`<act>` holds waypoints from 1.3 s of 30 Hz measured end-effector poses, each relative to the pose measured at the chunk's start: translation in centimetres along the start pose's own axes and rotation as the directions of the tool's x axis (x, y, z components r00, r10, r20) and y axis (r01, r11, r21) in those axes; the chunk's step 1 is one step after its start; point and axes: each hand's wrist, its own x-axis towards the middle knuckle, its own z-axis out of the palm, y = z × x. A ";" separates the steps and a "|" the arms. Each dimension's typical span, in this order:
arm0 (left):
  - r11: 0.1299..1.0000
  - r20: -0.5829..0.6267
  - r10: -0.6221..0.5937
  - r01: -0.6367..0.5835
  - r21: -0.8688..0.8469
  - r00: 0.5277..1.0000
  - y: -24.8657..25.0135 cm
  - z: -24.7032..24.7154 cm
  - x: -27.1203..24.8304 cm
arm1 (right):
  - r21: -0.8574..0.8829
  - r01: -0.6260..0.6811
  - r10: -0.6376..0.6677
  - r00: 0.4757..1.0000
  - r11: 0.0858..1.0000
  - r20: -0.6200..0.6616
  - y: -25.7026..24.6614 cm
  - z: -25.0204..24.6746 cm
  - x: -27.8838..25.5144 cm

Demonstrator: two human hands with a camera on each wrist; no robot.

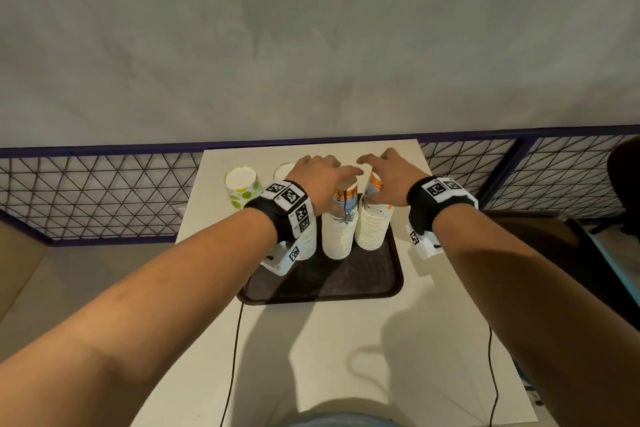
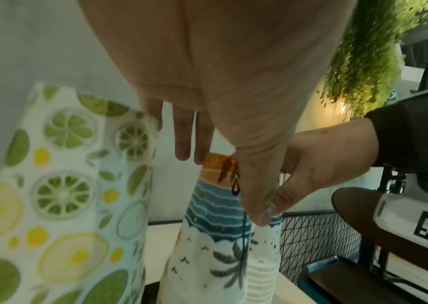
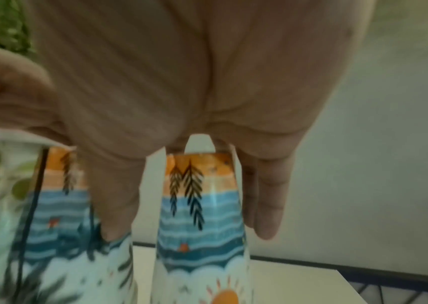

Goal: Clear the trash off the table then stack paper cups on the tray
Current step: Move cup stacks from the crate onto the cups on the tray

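On the dark tray (image 1: 346,279) stand three stacks of upturned white paper cups. The middle stack (image 1: 341,234) and the right stack (image 1: 372,229) are each topped by a beach-print cup. My left hand (image 1: 322,173) covers the middle stack's top cup (image 2: 215,205), thumb on its front and fingers behind its top (image 2: 223,185). My right hand (image 1: 384,175) drapes over the right stack's top cup (image 3: 202,253), thumb on its left and fingers on its right (image 3: 189,216). My left wrist hides most of the left stack (image 1: 306,241).
Lime-print cups (image 1: 240,187) stand on the table behind the tray, with another cup (image 1: 282,170) beside them. A wire mesh fence (image 1: 104,191) runs behind the table. Two thin cables (image 1: 235,340) cross the tabletop. Dark furniture (image 1: 588,253) sits at the right.
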 end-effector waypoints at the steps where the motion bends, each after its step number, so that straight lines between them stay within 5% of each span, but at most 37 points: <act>1: 1.000 0.008 -0.015 0.015 0.006 1.000 0.1 0.4 0.2 | -0.006 -0.001 0.001 1.000 1.000 -0.003 0.0 0.5 0.2; 27: 0.996 -0.066 -0.084 0.083 -0.022 0.994 0.0 1.9 0.7 | -0.021 -0.075 0.073 0.993 0.997 -0.091 0.7 3.0 0.0; 39: 0.996 -0.008 -0.069 0.068 -0.063 0.998 0.0 1.3 0.3 | -0.073 -0.082 0.072 0.989 0.994 -0.128 0.7 3.2 -0.4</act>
